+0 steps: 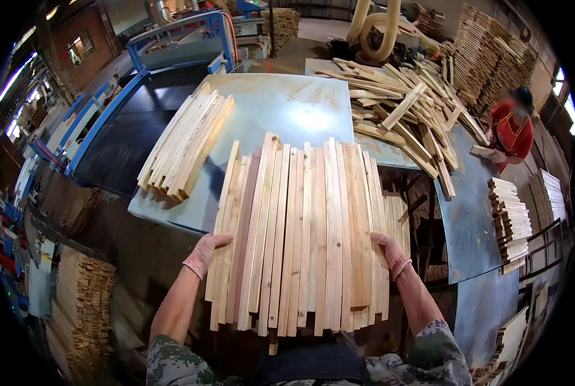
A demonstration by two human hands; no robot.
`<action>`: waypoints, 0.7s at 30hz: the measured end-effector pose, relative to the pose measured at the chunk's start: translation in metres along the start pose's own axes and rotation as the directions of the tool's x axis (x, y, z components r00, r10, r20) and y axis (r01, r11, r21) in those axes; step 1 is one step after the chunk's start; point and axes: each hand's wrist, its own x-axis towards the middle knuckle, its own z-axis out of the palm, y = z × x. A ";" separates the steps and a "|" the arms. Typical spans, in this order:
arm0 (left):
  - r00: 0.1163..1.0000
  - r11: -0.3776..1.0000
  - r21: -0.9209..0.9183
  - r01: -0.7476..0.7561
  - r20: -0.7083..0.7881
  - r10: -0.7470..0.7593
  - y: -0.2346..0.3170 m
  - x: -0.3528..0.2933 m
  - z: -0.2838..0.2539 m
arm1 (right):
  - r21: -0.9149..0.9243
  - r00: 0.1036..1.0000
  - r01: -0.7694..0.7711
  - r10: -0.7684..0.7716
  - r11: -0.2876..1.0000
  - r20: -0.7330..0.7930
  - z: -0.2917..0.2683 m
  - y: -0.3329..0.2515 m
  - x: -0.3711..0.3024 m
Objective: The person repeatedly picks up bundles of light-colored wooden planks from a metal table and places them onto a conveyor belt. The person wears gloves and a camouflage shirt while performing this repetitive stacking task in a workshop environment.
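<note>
A wide bundle of wooden strips (300, 238) spans the space between my hands, its far ends over the near edge of a pale metal table (287, 103). My gloved left hand (206, 252) presses against the bundle's left side, thumb lying over the outer strip. On the opposite side my gloved right hand (390, 252) grips the bundle the same way. The fingers of both hands are partly hidden below the wood. One strip sticks out lower than the others near my body. A smaller stack of strips (188, 141) lies on the table's left part.
A blue-framed machine with a black belt (139, 116) adjoins the table on the left. Loose boards (403, 103) pile up at the right, near a person in red (512, 128). Stacked strips (509, 219) sit on the right-hand bench (464, 219); more wood (82, 309) stands lower left.
</note>
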 end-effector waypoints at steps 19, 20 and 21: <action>0.863 -0.121 0.993 0.015 0.048 0.503 0.287 0.188 0.016 | -0.051 0.950 0.196 -0.202 0.979 -0.239 0.132 -0.108 0.184; 0.714 -0.160 0.981 -0.110 0.190 0.674 0.289 0.191 -0.003 | -0.060 0.951 0.183 -0.192 0.981 -0.242 0.134 -0.112 0.192; 0.508 -0.229 0.947 -0.223 0.314 0.802 0.293 0.192 -0.024 | -0.065 0.951 0.174 -0.185 0.983 -0.249 0.138 -0.114 0.196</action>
